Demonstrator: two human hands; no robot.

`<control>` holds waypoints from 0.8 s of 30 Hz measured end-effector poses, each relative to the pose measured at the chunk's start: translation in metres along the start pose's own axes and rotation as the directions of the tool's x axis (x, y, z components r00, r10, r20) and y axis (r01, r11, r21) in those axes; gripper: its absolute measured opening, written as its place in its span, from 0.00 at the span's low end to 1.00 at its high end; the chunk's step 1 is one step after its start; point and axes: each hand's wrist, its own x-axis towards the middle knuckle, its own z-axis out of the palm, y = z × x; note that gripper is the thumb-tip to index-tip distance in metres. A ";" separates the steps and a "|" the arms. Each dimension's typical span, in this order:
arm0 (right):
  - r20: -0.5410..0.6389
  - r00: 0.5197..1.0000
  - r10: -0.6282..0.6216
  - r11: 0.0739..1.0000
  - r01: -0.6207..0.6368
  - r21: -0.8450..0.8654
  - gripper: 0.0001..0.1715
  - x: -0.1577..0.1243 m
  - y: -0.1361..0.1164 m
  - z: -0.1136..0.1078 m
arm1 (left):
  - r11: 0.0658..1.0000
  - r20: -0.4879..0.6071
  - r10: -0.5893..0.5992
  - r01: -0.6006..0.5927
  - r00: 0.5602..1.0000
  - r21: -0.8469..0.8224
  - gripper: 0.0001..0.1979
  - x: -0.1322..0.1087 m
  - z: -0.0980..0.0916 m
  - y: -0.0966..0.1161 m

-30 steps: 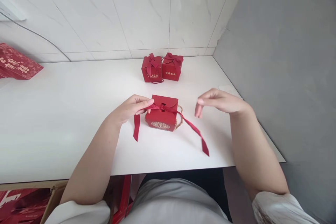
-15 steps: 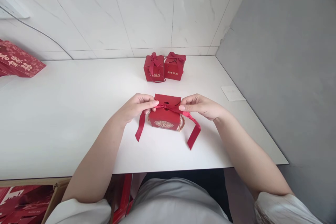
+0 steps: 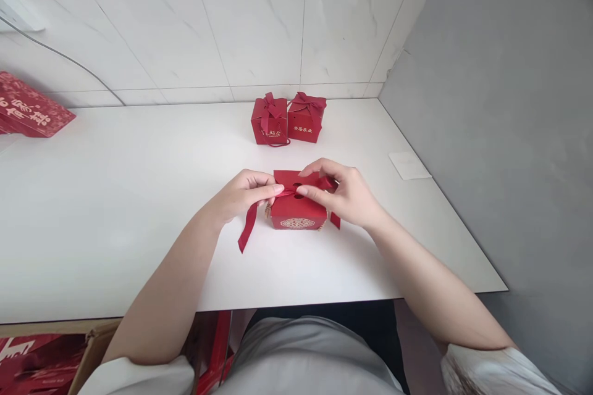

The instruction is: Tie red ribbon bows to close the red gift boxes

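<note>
A small red gift box (image 3: 296, 215) with a gold emblem on its front stands on the white table (image 3: 115, 197) right in front of me. A dark red ribbon (image 3: 248, 229) crosses its lid. My left hand (image 3: 241, 195) pinches the ribbon at the lid's left edge, and the loose left end hangs down onto the table. My right hand (image 3: 345, 194) is closed on the right part of the ribbon over the lid, with its fingertips close to my left fingertips. A gold cord handle peeks out at the box's lower corners.
Two finished red boxes with bows, one (image 3: 269, 120) beside the other (image 3: 306, 116), stand at the back by the tiled wall. A red printed stack (image 3: 30, 112) lies at the far left. A white paper slip (image 3: 408, 165) lies near the grey wall. A cardboard box (image 3: 46, 358) sits below the table's edge.
My right hand came in from the open air on the right, took hold of the right ribbon end and carried it over the lid toward my left hand. My left hand stayed put.
</note>
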 end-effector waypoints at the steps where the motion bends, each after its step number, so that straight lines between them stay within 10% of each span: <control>1: -0.010 0.999 -0.042 0.996 0.041 -0.077 0.17 -0.001 -0.001 0.003 | 1.000 0.009 0.004 -0.004 1.000 0.000 0.21 0.000 0.002 0.001; 14: -0.065 0.994 -0.089 0.898 0.052 -0.436 0.05 0.001 -0.009 0.020 | 0.999 -0.031 0.040 -0.040 0.999 -0.002 0.20 0.007 0.003 -0.006; 24: 0.022 0.996 0.087 0.978 -0.081 -0.193 0.05 0.003 -0.002 0.006 | 0.996 -0.037 -0.019 0.015 0.999 -0.083 0.19 0.012 -0.001 -0.013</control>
